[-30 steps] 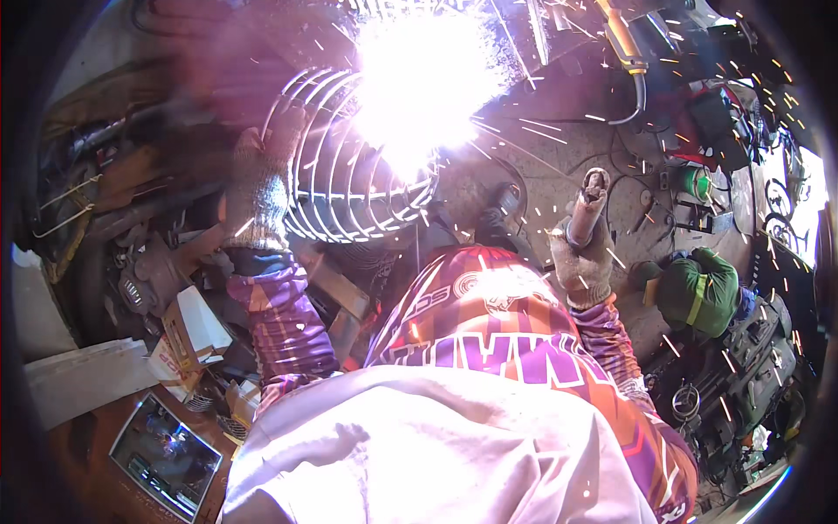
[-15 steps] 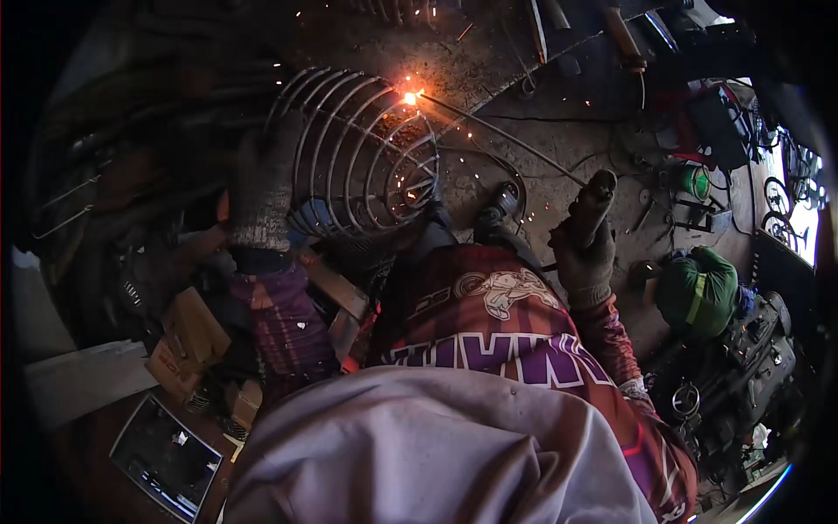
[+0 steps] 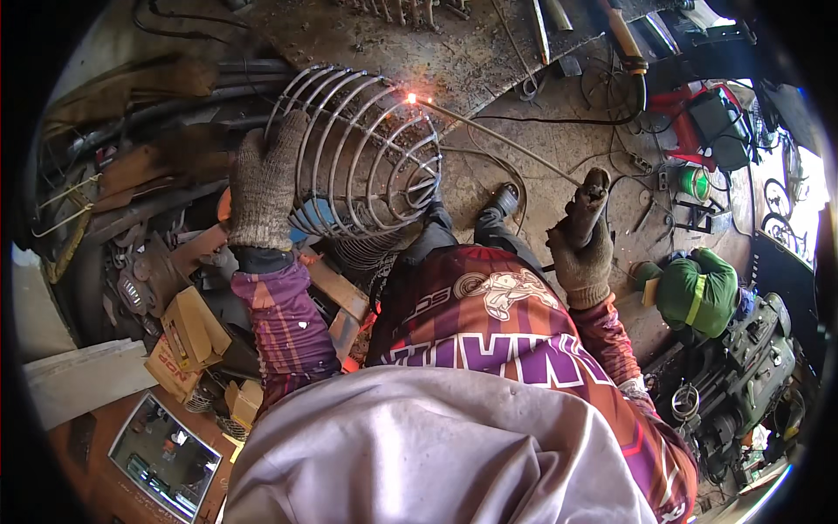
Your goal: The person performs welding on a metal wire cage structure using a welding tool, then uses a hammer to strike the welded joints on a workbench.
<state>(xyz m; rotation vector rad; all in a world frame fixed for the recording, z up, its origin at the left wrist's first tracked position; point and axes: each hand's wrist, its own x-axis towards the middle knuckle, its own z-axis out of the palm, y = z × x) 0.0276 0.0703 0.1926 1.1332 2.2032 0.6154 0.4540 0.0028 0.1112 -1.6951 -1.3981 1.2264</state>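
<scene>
A dome-shaped cage of welded metal rods [image 3: 358, 155] lies tilted ahead of me, its narrow ringed end toward my feet. My left hand [image 3: 264, 188], in a grey knitted work glove, grips its left rim, the fingertips partly hidden. In my gloved right hand [image 3: 582, 249] is a dark welding electrode holder [image 3: 594, 190], with the fingers closed round it. A long thin welding rod [image 3: 502, 135] runs from the holder up and left. Its far tip meets the cage's upper right edge, where a small orange-red spot [image 3: 412, 99] glows.
A worn metal-topped table [image 3: 349, 31] stands ahead, with upright rods on it. Scrap metal and cardboard boxes [image 3: 194, 327] crowd my left. Cables cross the floor. To the right are a green bundle [image 3: 697, 293], an engine block [image 3: 742, 367] and a red chair [image 3: 676, 118].
The bright arc and flying sparks have shrunk to a small glow, and the scene looks brighter. The electrode holder has shifted slightly left; my left hand stays on the cage.
</scene>
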